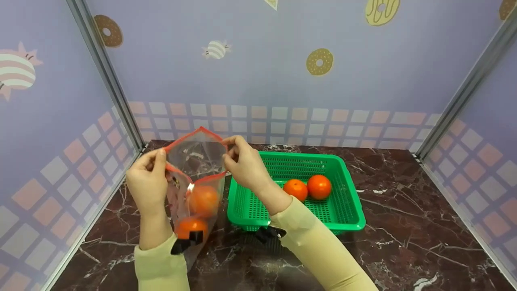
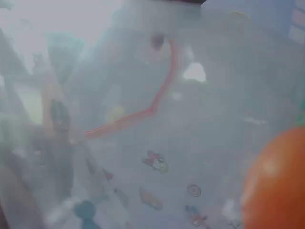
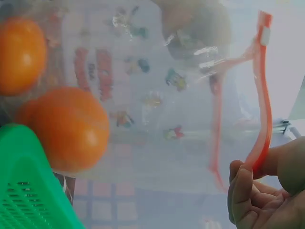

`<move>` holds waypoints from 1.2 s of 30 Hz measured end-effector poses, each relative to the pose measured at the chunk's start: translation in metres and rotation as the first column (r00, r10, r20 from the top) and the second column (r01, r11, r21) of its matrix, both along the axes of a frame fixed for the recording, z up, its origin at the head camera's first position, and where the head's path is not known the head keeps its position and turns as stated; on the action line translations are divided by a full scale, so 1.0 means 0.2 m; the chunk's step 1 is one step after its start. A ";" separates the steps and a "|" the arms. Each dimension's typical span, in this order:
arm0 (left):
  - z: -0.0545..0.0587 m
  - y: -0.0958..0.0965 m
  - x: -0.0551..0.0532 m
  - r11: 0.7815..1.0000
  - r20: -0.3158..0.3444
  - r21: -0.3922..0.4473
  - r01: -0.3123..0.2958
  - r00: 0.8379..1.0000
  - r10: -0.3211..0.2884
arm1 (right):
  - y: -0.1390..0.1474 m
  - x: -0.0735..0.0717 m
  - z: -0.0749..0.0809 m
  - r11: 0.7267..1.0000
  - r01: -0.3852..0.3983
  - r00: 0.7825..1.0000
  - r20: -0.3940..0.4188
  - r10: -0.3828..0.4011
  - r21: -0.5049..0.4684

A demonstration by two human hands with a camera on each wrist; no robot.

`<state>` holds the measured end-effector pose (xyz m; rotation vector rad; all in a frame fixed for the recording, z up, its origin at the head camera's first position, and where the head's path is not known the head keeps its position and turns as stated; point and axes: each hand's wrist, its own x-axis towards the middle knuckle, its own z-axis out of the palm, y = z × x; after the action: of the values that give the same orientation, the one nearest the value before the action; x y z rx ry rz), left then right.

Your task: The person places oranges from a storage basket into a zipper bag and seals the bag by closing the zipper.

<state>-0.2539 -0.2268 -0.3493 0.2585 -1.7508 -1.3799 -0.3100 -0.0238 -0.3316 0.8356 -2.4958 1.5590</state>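
A clear zip bag [image 1: 181, 202] with a red zip rim is held upright, its mouth spread wide. My left hand [image 1: 149, 178] pinches the left side of the rim, and my right hand [image 1: 246, 161] pinches the right side. Two round orange fruits [image 1: 205, 201] lie inside, one above the other, seen through the film. A small white slider [image 3: 265, 36] sits on the zip, and little printed cartoon figures [image 3: 175, 80] mark the bag. In the left wrist view the film fills most of the picture and blurs the hand.
Beside the bag, to the right, stands a green plastic basket [image 1: 350, 194] with two more round orange fruits [image 1: 319, 187] in it. Below is a dark red marbled tabletop [image 1: 420, 226]. Patterned walls [image 1: 274, 72] close in the back and both sides.
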 end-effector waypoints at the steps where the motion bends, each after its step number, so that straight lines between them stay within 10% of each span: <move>1: 0.03 -0.01 -0.01 1.000 0.008 -0.003 0.003 1.000 -0.003 | -0.01 0.00 0.00 1.000 0.001 1.000 -0.010 -0.001 -0.006; 9: 0.14 0.00 -0.07 0.994 0.071 -0.109 0.011 0.997 -0.003 | -0.02 -0.04 -0.04 1.000 0.021 1.000 -0.014 -0.021 -0.004; 20: 0.03 0.19 -0.05 0.942 0.297 -0.334 0.025 0.951 0.080 | 0.10 -0.12 -0.19 0.964 0.021 0.966 0.243 -0.089 0.266; 29: -0.05 0.32 -0.04 0.938 0.317 -0.337 0.085 0.948 0.027 | 0.21 -0.14 -0.22 0.938 -0.031 0.949 0.306 -0.081 0.344; 36: -0.12 0.36 -0.04 0.943 0.188 -0.331 0.034 0.982 0.031 | 0.26 -0.13 -0.23 0.930 -0.062 0.959 0.279 -0.044 0.361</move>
<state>-0.2621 -0.1547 -0.3731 0.2067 -2.1106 -1.0623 -0.3356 0.0274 -0.3782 0.7006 -3.0591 1.3102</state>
